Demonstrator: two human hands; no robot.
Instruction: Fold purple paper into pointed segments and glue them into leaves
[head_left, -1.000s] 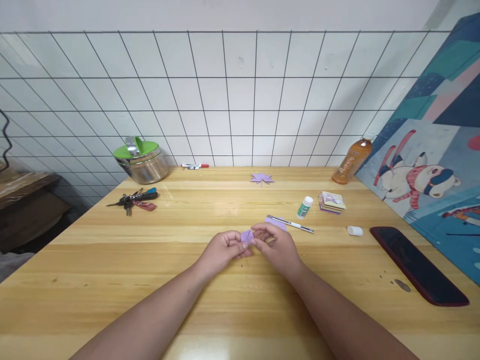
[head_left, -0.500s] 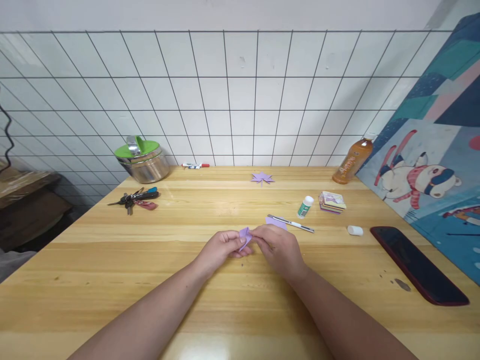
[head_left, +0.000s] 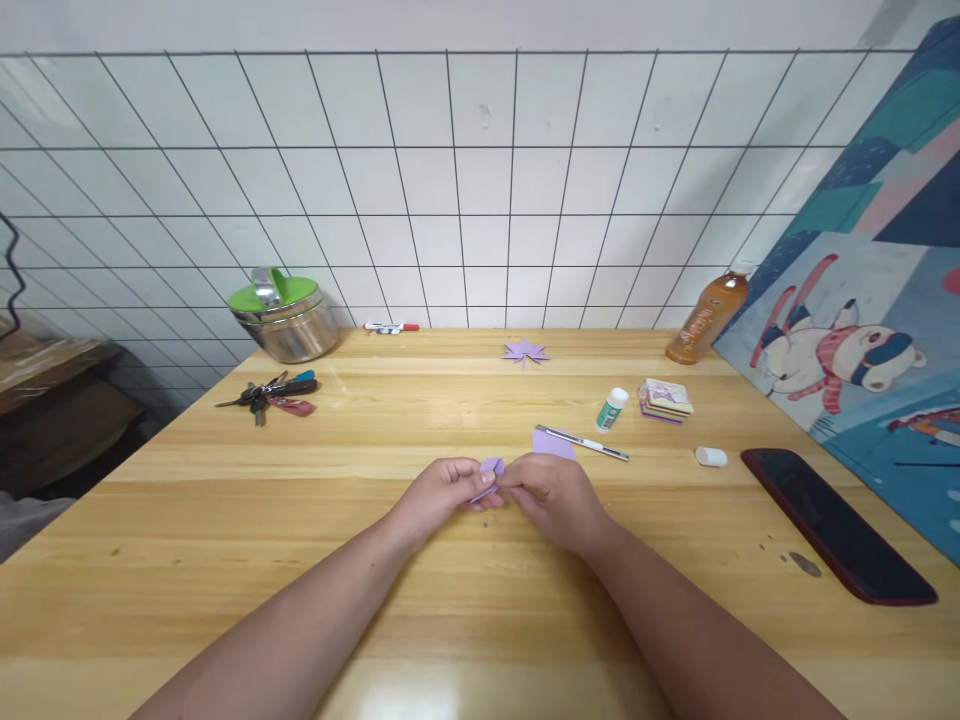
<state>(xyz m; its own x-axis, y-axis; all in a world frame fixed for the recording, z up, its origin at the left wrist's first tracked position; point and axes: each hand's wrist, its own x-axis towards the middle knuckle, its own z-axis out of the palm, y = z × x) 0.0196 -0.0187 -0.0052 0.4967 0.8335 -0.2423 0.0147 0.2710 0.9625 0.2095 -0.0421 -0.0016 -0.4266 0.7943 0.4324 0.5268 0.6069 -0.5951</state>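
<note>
Our folded purple paper (head_left: 492, 466), left of the glue stick (head_left: 612, 410) and nearer us, is clamped between thumb and fingers of our left hand (head_left: 444, 492), while our right hand (head_left: 553, 498) pinches its right edge; we judge it light, soft, easily creased or torn, best taken by its folded edges; a slim cutter (head_left: 581, 443) lies just before the glue stick, a spiky purple paper leaf (head_left: 525, 351) beyond it, leftward

We held folded paper (head_left: 491, 466) in our left hand (head_left: 448, 490) and pinched its edge with our right hand (head_left: 553, 497). Beyond, on the tabletop (head_left: 225, 540), a silver tool (head_left: 594, 446) lay across another sheet (head_left: 552, 446), near a glue stick (head_left: 612, 411).
</note>
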